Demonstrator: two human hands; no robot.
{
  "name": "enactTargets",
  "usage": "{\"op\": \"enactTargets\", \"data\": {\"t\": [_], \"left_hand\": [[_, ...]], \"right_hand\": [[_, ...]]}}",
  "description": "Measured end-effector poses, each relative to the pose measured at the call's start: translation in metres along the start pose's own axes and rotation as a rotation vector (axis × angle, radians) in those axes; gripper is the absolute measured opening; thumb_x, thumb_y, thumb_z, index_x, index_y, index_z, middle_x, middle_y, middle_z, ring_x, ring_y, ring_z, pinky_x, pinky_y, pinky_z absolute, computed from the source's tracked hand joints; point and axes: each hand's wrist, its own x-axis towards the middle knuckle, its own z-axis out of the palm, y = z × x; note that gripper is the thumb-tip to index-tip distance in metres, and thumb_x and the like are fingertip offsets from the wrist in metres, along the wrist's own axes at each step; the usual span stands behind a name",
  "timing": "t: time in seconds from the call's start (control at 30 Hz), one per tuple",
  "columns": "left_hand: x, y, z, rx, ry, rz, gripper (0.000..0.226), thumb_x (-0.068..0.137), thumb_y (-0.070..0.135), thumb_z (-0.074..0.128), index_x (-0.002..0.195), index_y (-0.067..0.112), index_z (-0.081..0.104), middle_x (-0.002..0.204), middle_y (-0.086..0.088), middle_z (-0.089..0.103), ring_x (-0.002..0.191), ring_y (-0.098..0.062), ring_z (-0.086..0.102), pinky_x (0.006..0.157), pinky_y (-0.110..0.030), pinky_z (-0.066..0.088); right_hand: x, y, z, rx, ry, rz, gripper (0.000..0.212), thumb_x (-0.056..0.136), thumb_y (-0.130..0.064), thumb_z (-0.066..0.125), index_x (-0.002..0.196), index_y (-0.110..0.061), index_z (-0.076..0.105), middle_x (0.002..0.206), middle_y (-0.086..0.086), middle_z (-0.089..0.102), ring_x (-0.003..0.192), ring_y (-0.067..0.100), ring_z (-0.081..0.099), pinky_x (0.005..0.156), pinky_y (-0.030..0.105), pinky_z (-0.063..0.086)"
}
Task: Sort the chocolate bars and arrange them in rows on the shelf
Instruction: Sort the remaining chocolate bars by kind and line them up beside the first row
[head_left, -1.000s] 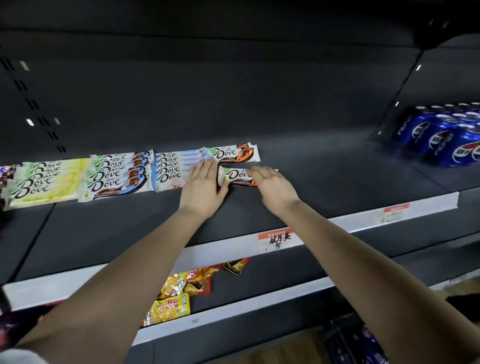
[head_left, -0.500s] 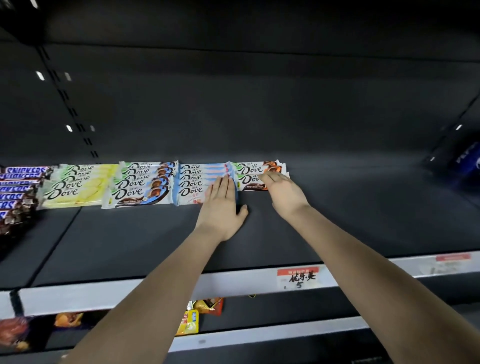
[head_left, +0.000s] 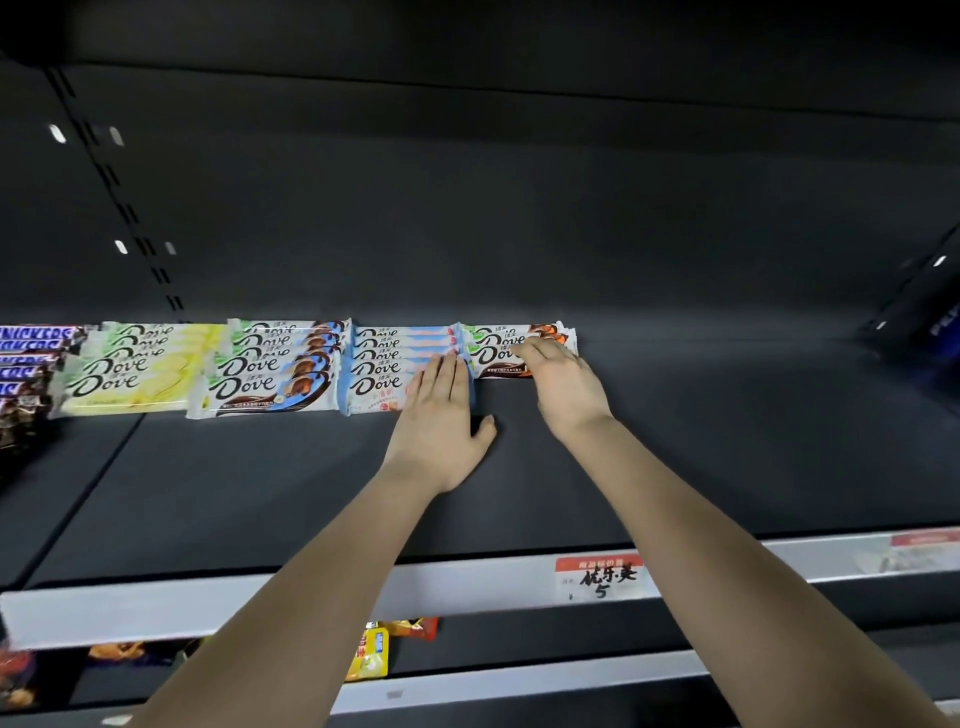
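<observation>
Dove bars lie in rows on the dark shelf (head_left: 675, 441): a yellow-green stack (head_left: 130, 369), a stack with blue and brown ends (head_left: 270, 374), a light blue stack (head_left: 384, 364) and an orange-brown stack (head_left: 498, 345) at the right end. My left hand (head_left: 441, 415) lies flat with straight fingers against the right edge of the light blue stack. My right hand (head_left: 563, 384) rests its fingers on top of the orange-brown bars, covering their right part. Snickers bars (head_left: 26, 364) sit at the far left.
The white shelf edge strip (head_left: 260, 603) carries a red and white price tag (head_left: 602, 577). Yellow and orange snack packets (head_left: 371, 649) lie on the shelf below. A blurred blue item (head_left: 940, 332) stands at the far right. The shelf's back wall is dark.
The orange-brown bar went from in front of the row up against the other one. My left hand slid from it to the light blue stack's edge. The view swung left.
</observation>
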Motion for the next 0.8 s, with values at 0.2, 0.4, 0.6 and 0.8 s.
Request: {"op": "enactTargets", "data": {"t": [0.2, 0.4, 0.6, 0.8], "left_hand": [[0.002, -0.002, 0.004, -0.020, 0.023, -0.002, 0.074, 0.094, 0.045, 0.033, 0.149, 0.005, 0.003, 0.158, -0.009, 0.002, 0.146, -0.020, -0.005, 0.117, -0.031, -0.006], [0.001, -0.002, 0.003, -0.029, 0.014, -0.002, 0.074, 0.094, 0.045, 0.033, 0.149, 0.005, 0.003, 0.158, -0.009, 0.001, 0.146, -0.019, -0.005, 0.118, -0.031, -0.006], [0.001, -0.002, 0.002, -0.026, 0.007, -0.003, 0.074, 0.094, 0.046, 0.033, 0.149, 0.005, 0.003, 0.158, -0.009, 0.002, 0.146, -0.019, -0.005, 0.119, -0.032, -0.005], [0.001, -0.002, 0.002, -0.029, 0.004, -0.007, 0.074, 0.094, 0.046, 0.032, 0.149, 0.006, 0.003, 0.158, -0.008, 0.001, 0.146, -0.019, -0.005, 0.119, -0.032, -0.004]], "right_hand": [[0.004, 0.010, 0.019, 0.052, 0.068, 0.086, 0.066, 0.084, 0.010, 0.048, 0.137, -0.029, 0.043, 0.145, 0.002, 0.036, 0.135, 0.021, 0.029, 0.103, 0.035, 0.040], [0.004, 0.014, 0.023, -0.028, 0.094, 0.135, 0.052, 0.092, -0.005, 0.047, 0.133, -0.038, 0.047, 0.151, 0.006, 0.025, 0.137, 0.036, 0.016, 0.111, 0.049, 0.023], [0.003, 0.013, 0.021, 0.108, 0.081, 0.148, 0.051, 0.093, -0.004, 0.043, 0.134, -0.034, 0.047, 0.151, 0.005, 0.022, 0.129, 0.031, 0.030, 0.106, 0.040, 0.036], [0.004, 0.014, 0.022, 0.137, 0.091, 0.140, 0.052, 0.093, 0.000, 0.043, 0.135, -0.031, 0.047, 0.149, 0.005, 0.030, 0.128, 0.028, 0.031, 0.104, 0.039, 0.040]]}}
